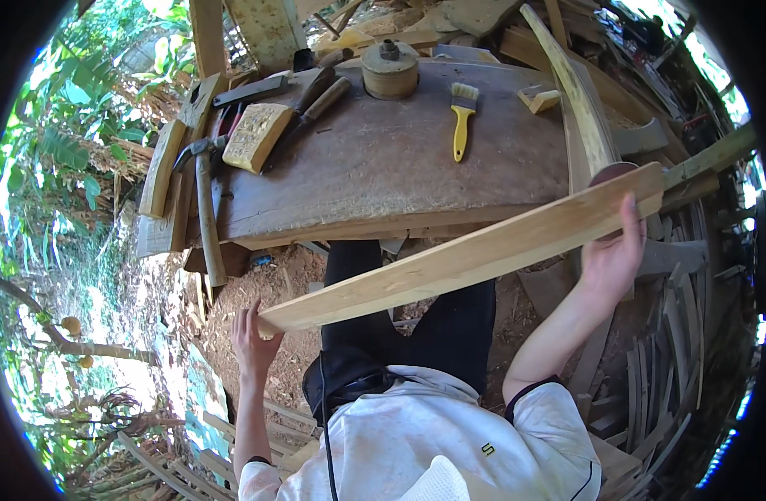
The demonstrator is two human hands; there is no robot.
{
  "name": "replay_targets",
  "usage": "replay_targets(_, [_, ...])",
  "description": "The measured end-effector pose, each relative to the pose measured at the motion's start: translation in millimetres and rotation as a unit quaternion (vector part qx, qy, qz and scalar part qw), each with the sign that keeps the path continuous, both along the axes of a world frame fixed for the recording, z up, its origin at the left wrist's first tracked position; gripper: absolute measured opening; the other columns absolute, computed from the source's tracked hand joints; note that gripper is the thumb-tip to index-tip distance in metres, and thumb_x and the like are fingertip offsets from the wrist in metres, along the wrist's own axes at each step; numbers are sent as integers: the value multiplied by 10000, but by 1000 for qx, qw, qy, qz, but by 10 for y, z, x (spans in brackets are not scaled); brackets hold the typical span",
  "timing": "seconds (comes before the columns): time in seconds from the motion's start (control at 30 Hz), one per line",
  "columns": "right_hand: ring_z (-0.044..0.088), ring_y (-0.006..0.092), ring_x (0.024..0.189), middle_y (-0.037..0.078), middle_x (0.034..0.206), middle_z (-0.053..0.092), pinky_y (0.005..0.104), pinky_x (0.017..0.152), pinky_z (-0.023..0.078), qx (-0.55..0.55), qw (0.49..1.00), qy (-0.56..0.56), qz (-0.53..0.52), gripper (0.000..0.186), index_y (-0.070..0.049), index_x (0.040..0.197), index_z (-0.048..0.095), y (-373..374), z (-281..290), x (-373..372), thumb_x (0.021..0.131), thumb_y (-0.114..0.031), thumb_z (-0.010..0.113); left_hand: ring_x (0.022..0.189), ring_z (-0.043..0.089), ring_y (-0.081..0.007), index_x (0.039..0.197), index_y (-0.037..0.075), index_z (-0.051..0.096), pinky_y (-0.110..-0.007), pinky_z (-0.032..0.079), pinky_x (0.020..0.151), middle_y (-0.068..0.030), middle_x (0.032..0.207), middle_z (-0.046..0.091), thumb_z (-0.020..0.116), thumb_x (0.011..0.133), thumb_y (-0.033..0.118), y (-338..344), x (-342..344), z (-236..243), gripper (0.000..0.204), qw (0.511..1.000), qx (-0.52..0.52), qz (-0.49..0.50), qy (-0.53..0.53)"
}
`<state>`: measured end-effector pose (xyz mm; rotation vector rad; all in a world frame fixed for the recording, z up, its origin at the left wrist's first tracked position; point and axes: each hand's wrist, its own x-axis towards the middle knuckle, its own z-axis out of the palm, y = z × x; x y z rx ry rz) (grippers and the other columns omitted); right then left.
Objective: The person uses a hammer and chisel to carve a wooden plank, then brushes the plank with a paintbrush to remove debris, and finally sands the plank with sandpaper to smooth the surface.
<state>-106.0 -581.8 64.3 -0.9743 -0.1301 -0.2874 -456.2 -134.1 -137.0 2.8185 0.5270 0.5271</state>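
A long, pale wooden board slants across in front of me, its right end higher and farther off than its left. My left hand grips the board's near left end, fingers along the edge. Round the lower edge near the other end, my right hand is closed with the thumb laid on the face. The board is held off the workbench, over my legs and the bench's near edge. Beyond it on the bench lies a paintbrush with a yellow handle.
A claw hammer hangs over the bench's left edge, beside a wood block and chisel-like tools. A round wooden piece with a bolt stands at the back. Wood strips are piled at right; shavings cover the ground.
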Motion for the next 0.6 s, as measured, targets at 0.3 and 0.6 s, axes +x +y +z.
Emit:
replay_targets(0.3, [671, 174, 1207, 86, 1300, 696, 364, 1016, 556, -102, 992, 66, -29, 456, 17, 1413, 619, -112, -397, 324, 1049, -215, 765, 815, 658, -322, 1218, 56, 710, -447, 558, 745, -114, 919, 641, 979, 514, 247, 307, -594, 122, 778, 998, 34, -29, -34])
replay_targets(0.6, [683, 211, 1246, 115, 1365, 681, 387, 1049, 574, -117, 983, 106, 90, 511, 19, 1440, 575, -357, -818, 467, 1110, -362, 658, 796, 660, -351, 1091, 35, 693, -465, 556, 758, -122, 902, 657, 994, 464, 255, 321, -794, 78, 730, 999, -30, -14, 10])
